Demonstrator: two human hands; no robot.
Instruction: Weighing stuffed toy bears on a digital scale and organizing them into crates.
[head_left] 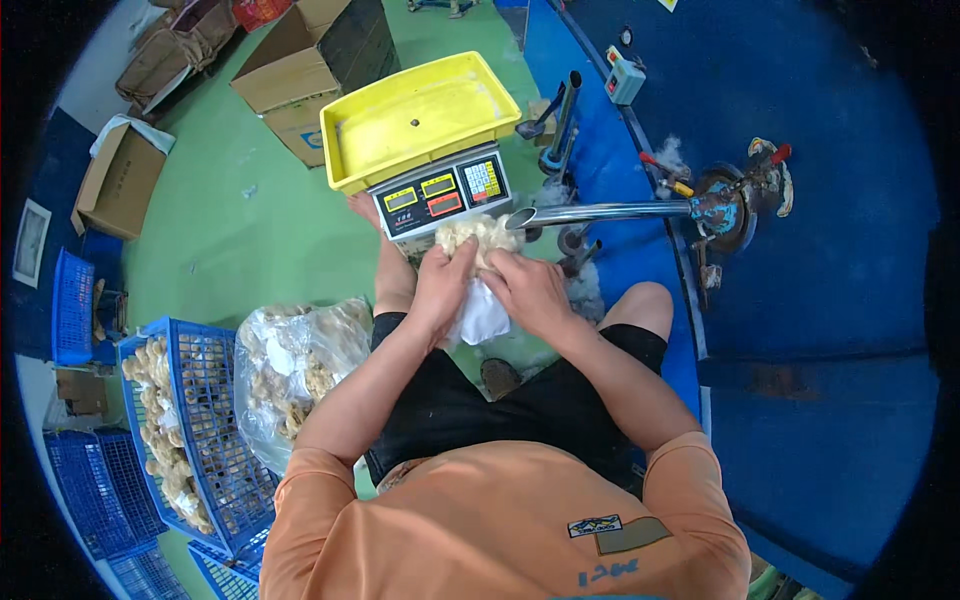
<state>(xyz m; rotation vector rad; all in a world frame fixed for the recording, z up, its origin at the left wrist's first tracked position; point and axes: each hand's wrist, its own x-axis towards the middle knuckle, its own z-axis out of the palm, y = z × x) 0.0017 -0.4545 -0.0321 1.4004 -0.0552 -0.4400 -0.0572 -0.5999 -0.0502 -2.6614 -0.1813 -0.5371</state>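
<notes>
Both my hands grip a cream-coloured plush piece (478, 236) with a white fabric part (483, 315) hanging below it. My left hand (443, 290) holds its left side, the thumb on top. The right side is pinched by my right hand (530, 291). Just at the plush's upper right is the slanted open end of a metal tube (600, 212), which comes out of a blue machine; whether the tip touches or enters the plush I cannot tell. A digital scale (443, 196) stands right behind my hands, carrying a yellow tray (430, 105).
At left, a blue crate (205, 430) holds several plush pieces, beside a clear plastic bag (290, 370) of more. Cardboard boxes (300, 90) stand on the green floor. The blue machine wall (800, 300) fills the right, with a small switch box (625, 80) on it.
</notes>
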